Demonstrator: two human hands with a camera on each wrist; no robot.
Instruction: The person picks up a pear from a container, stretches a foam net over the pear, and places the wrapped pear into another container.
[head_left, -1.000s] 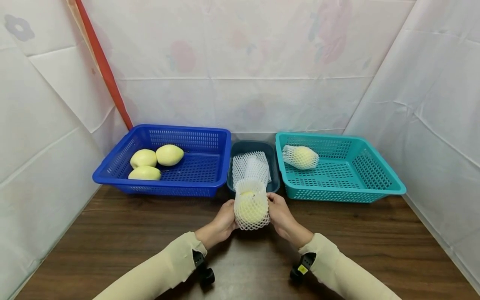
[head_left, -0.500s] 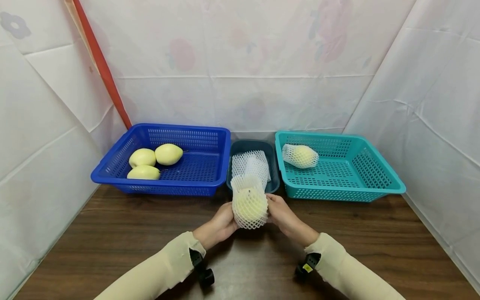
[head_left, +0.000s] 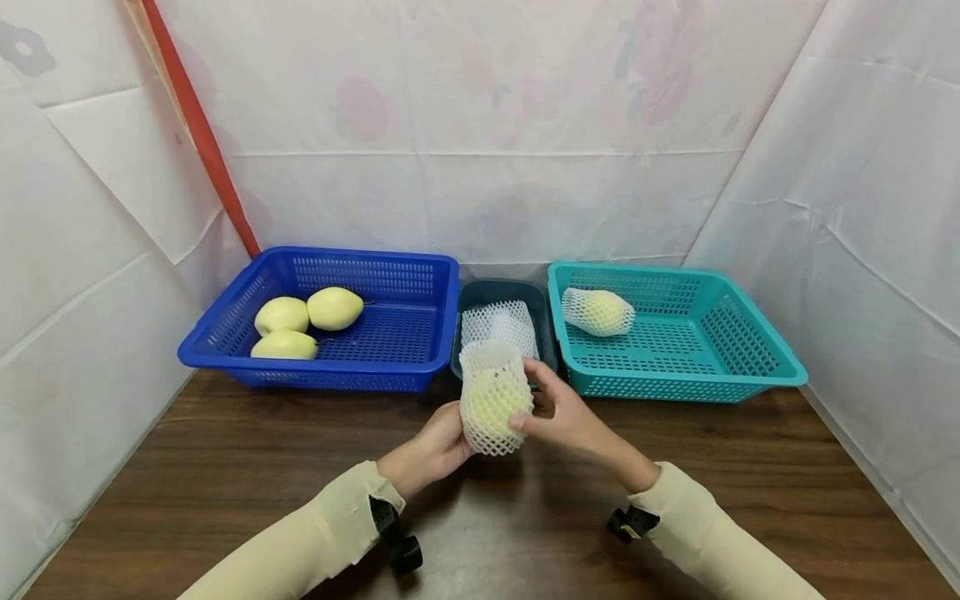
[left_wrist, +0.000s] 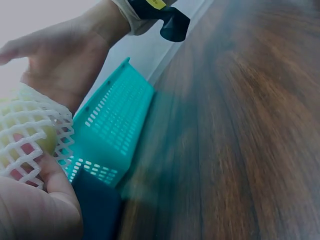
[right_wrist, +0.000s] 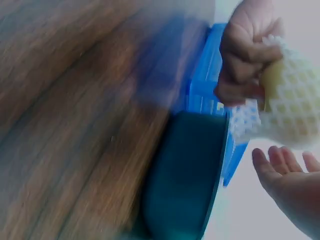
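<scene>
A pale yellow pear in a white foam net sleeve [head_left: 495, 408] is held above the table in front of me. From its left side my left hand [head_left: 438, 442] grips it. In the left wrist view, the left hand's fingers [left_wrist: 52, 175] curl against the mesh. At the other side is my right hand [head_left: 566, 417], thumb over the front of the net in the head view. Its fingers [right_wrist: 280, 160] look extended beside the net in the right wrist view, with a gap visible. The sleeve's loose end points away from me.
Several bare pears [head_left: 333, 308] lie in a blue basket [head_left: 352, 367] at left. A small dark bin [head_left: 547, 333] with foam net sleeves [head_left: 480, 323] stands in the middle. The teal basket [head_left: 675, 379] at right contains one netted pear [head_left: 602, 312].
My right hand has shifted from the pear's side, its thumb now over the front and its fingers higher up. The left hand keeps its hold, and the pear has moved slightly left.
</scene>
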